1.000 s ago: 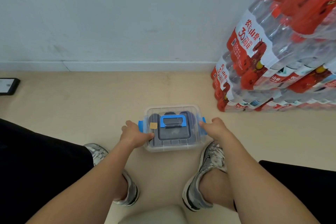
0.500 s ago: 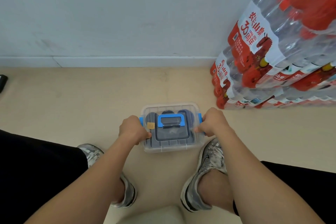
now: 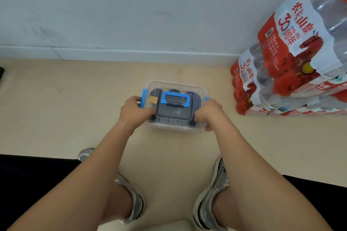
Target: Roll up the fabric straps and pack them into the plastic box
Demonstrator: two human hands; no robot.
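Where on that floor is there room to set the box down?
Bare floor lies left of the plastic box, and in the strip between it and the skirting board. Right is crowded by bottle packs; the near side by shoes.

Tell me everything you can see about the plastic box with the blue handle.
The plastic box is small, clear and rectangular, resting level on the beige floor. Its lid is on, with a blue handle lying flat on top, blue latches at both ends and a small yellow sticker. Dark rolled straps show through. The left hand and right hand grip its two ends.
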